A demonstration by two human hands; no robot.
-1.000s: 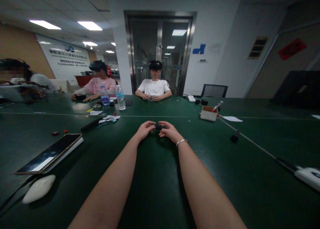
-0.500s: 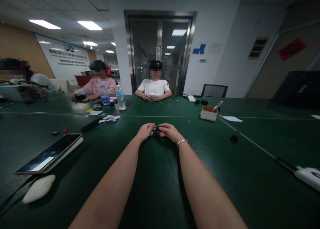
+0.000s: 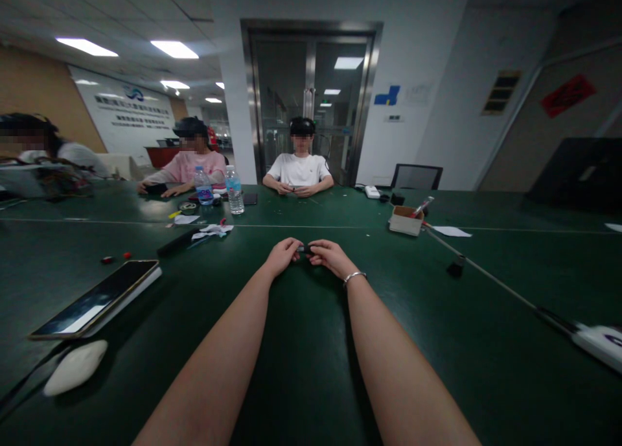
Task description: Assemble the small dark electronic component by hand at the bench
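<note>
A small dark object (image 3: 306, 249) with a lighter left end is held between my two hands, just above the green table (image 3: 311, 342). My left hand (image 3: 284, 257) pinches its lighter end. On the other side, my right hand (image 3: 329, 257), with a silver bracelet at the wrist, has its fingers closed on the dark end. The object is too small to make out in detail.
At left lie a phone (image 3: 100, 300) on a white box and a white mouse-like object (image 3: 76, 368). Bottles (image 3: 234, 192) stand farther back. Right of centre are a small box (image 3: 406, 221), a black piece (image 3: 455, 266) and a power strip (image 3: 600, 343). Several people sit across.
My left hand has shifted very slightly at the small object. The right hand looks nearly unchanged.
</note>
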